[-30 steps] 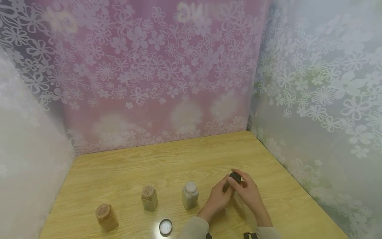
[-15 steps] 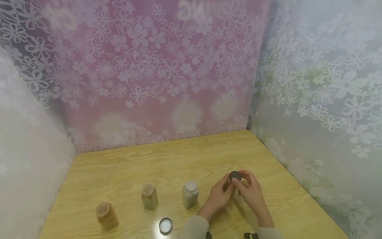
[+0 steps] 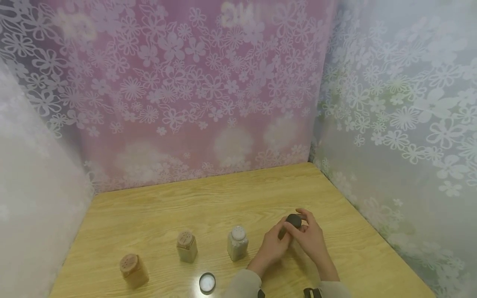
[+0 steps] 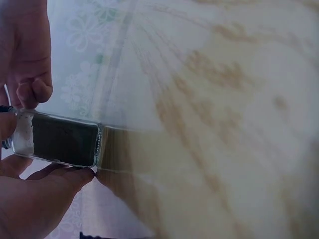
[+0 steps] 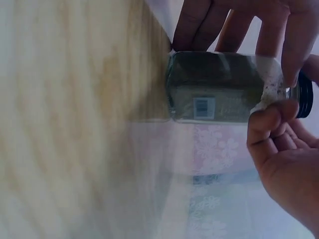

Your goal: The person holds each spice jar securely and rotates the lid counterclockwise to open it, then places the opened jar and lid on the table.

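Note:
A square glass spice jar (image 5: 214, 87) with dark grey contents and a barcode label stands on the table. Its black cap (image 3: 294, 220) sits on top. My left hand (image 3: 273, 245) holds the jar's body from the left; in the left wrist view its fingers lie along the glass. At the cap is my right hand (image 3: 311, 240), thumb and fingers pinching its rim. In the right wrist view its curled fingers (image 5: 269, 124) are close by the jar's neck. From the head view, the hands hide most of the jar.
To the left stand a jar with a white perforated top (image 3: 237, 243), another with a tan perforated top (image 3: 186, 247), and an orange-brown one (image 3: 134, 271). A dark-rimmed round cap (image 3: 207, 283) lies near the front. Flowered curtains (image 3: 201, 91) enclose the wooden table (image 3: 167, 211).
My right hand's fingers shifted right round the cap, then came back left, with the index finger now stretched farther behind it. The left hand stays in place on the jar.

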`<act>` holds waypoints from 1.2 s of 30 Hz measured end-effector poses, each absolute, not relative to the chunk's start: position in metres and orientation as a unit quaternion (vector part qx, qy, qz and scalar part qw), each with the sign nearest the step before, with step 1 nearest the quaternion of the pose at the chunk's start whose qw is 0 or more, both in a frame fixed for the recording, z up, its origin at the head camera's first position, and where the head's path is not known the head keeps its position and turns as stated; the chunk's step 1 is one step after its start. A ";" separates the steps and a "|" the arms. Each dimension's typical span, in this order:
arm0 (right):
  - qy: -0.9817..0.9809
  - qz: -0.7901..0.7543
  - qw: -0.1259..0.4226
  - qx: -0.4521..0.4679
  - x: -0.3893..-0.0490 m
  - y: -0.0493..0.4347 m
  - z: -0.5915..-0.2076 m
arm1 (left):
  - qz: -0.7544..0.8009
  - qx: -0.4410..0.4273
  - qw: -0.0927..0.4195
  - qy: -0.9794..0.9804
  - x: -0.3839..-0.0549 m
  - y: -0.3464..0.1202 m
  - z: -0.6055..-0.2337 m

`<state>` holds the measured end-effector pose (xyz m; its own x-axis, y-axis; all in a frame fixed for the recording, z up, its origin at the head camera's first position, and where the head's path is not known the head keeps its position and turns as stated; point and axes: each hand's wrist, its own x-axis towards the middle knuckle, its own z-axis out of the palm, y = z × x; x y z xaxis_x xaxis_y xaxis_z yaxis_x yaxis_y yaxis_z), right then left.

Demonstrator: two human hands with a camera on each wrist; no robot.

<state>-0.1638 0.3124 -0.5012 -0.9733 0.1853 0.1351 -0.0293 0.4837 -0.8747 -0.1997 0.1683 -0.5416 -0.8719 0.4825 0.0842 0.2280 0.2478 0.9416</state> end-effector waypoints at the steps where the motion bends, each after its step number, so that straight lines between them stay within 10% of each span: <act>1: -0.848 0.516 0.105 -0.052 -0.163 0.313 -0.502 | 0.571 0.226 0.112 0.781 -0.200 0.169 -0.542; 36: -0.909 0.376 0.171 -0.050 -0.165 0.310 -0.495 | 0.571 0.245 0.116 0.775 -0.202 0.168 -0.542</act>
<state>-0.1649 0.3101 -0.4949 -0.9367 0.2190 0.2732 -0.0381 0.7119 -0.7012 -0.2023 0.1679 -0.5422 -0.8532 0.5120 0.0992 0.2465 0.2284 0.9418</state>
